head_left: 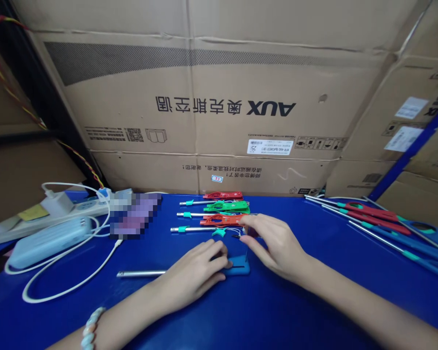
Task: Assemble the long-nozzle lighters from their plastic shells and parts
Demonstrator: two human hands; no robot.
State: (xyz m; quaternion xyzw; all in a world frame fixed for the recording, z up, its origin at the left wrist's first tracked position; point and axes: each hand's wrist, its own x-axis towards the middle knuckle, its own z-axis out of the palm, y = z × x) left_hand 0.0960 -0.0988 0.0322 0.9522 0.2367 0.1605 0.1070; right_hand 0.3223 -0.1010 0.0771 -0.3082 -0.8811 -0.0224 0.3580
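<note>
My left hand [200,270], wearing a bead bracelet, is closed over a blue plastic part [241,266] with a dark slot, pressing it to the table. A silvery metal rod [140,273] sticks out to the left from under this hand. Above the blue part's right end, my right hand [273,240] has thumb and forefinger drawn together. A thin line runs down from them toward the blue part; what they pinch is too small to name. Just behind lie an orange plastic part [224,220], a green one [228,207] and a red one [222,195], alongside metal rods with teal clips.
On the right lie several long rods with red and blue handles [383,214]. At left are a light blue power bank [51,240], a white cable [102,272], a power strip [83,206] and a blurred purple item [136,214]. Cardboard [219,73] walls the back of the blue table [284,311].
</note>
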